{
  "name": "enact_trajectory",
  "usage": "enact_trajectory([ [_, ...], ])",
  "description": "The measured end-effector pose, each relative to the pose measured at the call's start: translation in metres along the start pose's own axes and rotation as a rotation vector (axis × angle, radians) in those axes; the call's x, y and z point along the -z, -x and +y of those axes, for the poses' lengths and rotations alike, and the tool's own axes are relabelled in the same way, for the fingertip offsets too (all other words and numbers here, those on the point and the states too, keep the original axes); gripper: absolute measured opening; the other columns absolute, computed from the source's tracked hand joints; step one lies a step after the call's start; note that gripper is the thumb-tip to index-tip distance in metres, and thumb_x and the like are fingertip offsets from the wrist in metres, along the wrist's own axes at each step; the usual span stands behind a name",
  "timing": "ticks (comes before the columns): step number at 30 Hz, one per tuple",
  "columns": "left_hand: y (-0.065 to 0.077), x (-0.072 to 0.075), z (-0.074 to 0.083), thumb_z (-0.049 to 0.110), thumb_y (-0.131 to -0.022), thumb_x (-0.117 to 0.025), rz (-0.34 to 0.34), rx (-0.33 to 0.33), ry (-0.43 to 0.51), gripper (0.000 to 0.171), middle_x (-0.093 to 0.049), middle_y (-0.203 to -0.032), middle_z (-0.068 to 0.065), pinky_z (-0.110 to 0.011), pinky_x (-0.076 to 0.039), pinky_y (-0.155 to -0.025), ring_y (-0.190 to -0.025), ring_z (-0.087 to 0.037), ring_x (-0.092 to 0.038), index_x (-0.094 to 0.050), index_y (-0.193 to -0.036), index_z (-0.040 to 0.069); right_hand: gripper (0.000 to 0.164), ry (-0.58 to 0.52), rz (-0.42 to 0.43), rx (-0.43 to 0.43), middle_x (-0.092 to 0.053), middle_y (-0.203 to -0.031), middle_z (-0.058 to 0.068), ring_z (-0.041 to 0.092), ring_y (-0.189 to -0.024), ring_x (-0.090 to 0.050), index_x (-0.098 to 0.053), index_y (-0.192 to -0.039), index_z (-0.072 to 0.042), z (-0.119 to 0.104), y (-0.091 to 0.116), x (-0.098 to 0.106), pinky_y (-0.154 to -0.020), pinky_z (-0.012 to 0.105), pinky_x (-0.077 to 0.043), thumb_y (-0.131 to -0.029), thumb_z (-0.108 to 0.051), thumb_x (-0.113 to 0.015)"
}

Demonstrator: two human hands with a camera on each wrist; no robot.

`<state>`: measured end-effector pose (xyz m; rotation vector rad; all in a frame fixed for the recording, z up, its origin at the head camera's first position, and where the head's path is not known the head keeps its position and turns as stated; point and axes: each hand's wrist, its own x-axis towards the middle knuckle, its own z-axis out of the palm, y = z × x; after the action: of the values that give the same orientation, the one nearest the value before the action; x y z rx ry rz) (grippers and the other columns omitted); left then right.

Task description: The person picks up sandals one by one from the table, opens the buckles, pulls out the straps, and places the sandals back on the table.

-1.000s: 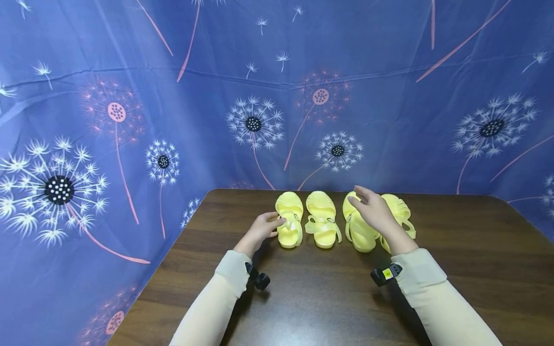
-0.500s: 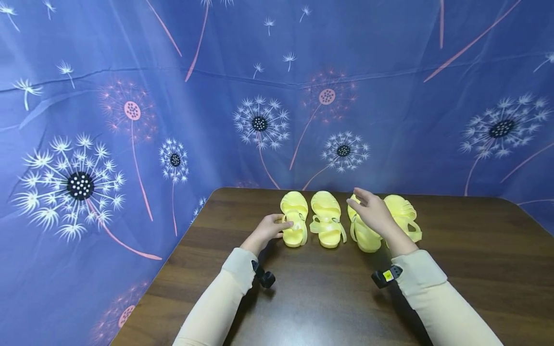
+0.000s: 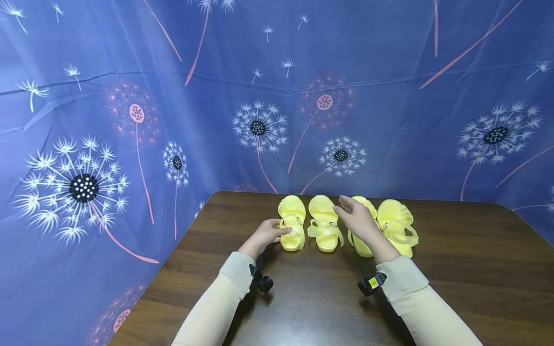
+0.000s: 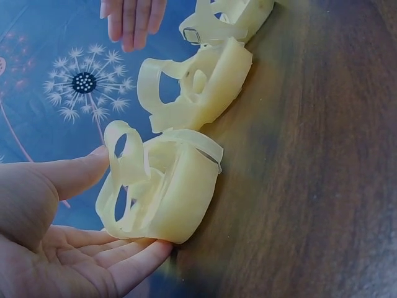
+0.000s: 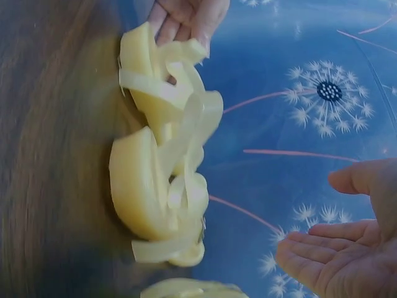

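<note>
four yellow sandals (image 3: 325, 229) sit right of frame centre, the left hand (image 3: 267, 233) pinching the leftmost sandal (image 3: 295, 222), how firmly is unclear, seemingly aligning it, while the right hand (image 3: 361, 222), wide and empty near the third sandal (image 3: 360, 247), likely must lower to help.

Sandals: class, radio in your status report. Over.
Left grip touching leftmost sandal. Right grip open, holding nothing. Four sandals in a row on table. In head view, right arm partly hides third sandal.
</note>
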<state>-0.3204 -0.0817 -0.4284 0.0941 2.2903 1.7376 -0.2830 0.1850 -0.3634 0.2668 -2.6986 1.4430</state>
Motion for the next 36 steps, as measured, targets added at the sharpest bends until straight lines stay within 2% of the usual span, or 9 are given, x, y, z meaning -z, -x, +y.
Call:
enact_trajectory([
  [8,0.000,0.001,0.001,0.020,-0.090,-0.070,-0.005,0.020,-0.006,0.062,-0.054,-0.133,-0.022,-0.037,-0.053,-0.095,-0.117,-0.027,-0.058,-0.043,-0.139,-0.008,0.060,-0.044,0.025,0.015,-0.038,-0.150,0.025,0.040,-0.137,-0.038,-0.032,-0.147,0.005,-0.014,-0.006,-0.015,-0.112,0.050,-0.035,-0.102,-0.030,-0.049],
  [15,-0.002,0.000,-0.002,0.019,-0.092,-0.068,-0.022,-0.011,0.007,0.064,-0.050,-0.137,-0.025,-0.037,-0.052,-0.096,-0.120,-0.030,-0.057,-0.039,-0.140,-0.012,0.061,-0.071,0.011,-0.001,-0.038,-0.150,0.024,0.040,-0.137,-0.038,-0.032,-0.148,0.004,-0.018,-0.011,-0.023,-0.110,0.051,-0.037,-0.101,-0.030,-0.050],
  [28,-0.003,0.000,-0.004,0.018,-0.092,-0.067,-0.019,-0.017,0.019,0.063,-0.052,-0.135,-0.026,-0.038,-0.050,-0.099,-0.120,-0.030,-0.057,-0.039,-0.140,-0.012,0.060,-0.142,-0.034,-0.055,-0.046,-0.145,0.023,0.037,-0.134,-0.044,-0.035,-0.146,0.003,-0.019,-0.025,-0.043,-0.109,0.049,-0.039,-0.099,-0.029,-0.053],
  [36,-0.002,0.001,-0.003,0.019,-0.093,-0.066,-0.030,-0.022,0.001,0.060,-0.058,-0.130,-0.023,-0.039,-0.051,-0.098,-0.117,-0.028,-0.059,-0.042,-0.138,-0.011,0.059,-0.273,-0.054,-0.121,-0.044,-0.145,0.025,0.037,-0.133,-0.045,-0.033,-0.146,0.005,-0.031,-0.029,-0.061,-0.109,0.048,-0.040,-0.100,-0.024,-0.053],
])
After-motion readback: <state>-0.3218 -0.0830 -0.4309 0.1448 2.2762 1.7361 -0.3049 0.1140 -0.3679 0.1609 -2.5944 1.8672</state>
